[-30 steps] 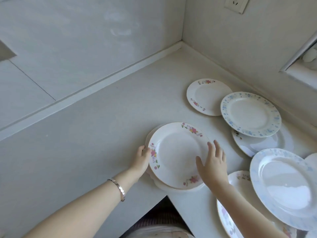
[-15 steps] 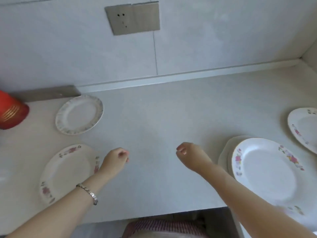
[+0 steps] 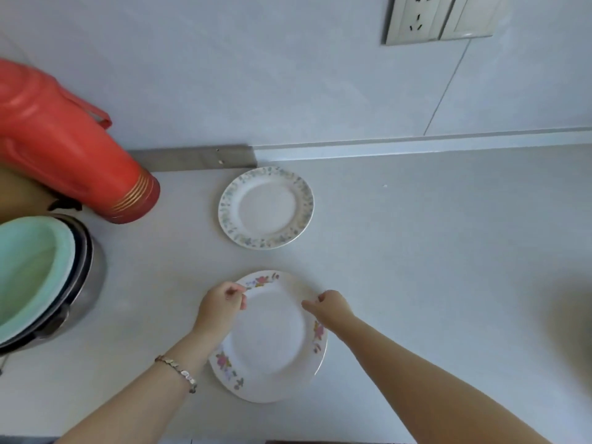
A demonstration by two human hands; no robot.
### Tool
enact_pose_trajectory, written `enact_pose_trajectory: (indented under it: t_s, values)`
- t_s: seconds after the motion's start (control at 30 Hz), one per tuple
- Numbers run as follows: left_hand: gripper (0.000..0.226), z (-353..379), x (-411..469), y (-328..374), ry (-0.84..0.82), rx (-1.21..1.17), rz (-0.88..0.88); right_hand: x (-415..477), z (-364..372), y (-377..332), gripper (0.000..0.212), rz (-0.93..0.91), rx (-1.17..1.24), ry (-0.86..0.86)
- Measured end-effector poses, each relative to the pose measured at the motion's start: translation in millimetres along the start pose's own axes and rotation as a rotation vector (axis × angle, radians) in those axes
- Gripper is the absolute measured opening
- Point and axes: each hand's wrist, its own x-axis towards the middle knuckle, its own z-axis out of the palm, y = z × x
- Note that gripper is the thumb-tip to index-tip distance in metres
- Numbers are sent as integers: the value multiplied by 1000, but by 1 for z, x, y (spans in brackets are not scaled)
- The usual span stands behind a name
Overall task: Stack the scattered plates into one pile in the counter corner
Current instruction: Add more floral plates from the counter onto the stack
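While the glossy red thermos [image 3: 64, 149] and the mint-lined metal pot [image 3: 41, 283] sit at your nine o'clock, your left hand [image 3: 219, 307] pinches the ten o'clock rim of the round, pink-flowered plate [image 3: 272, 341] lying on the smooth pale counter [image 3: 432, 251]. Your right hand [image 3: 330, 307] pinches its two o'clock rim. At its twelve o'clock, apart, lies a blue-speckled plate [image 3: 266, 208].

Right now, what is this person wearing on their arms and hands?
Both forearms are bare, with no sleeves or gloves. The left wrist carries a thin silver-toned metal link bracelet. The right hand and its wrist show no jewellery, and no rings are visible on either hand's fingers.
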Motion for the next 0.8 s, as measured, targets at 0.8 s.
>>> enact_pose_trajectory:
  t_s: [0.8]
  values:
    - [25, 26, 121, 49, -125, -904, -414, -67, -144, 39, 15, -104, 698, 718]
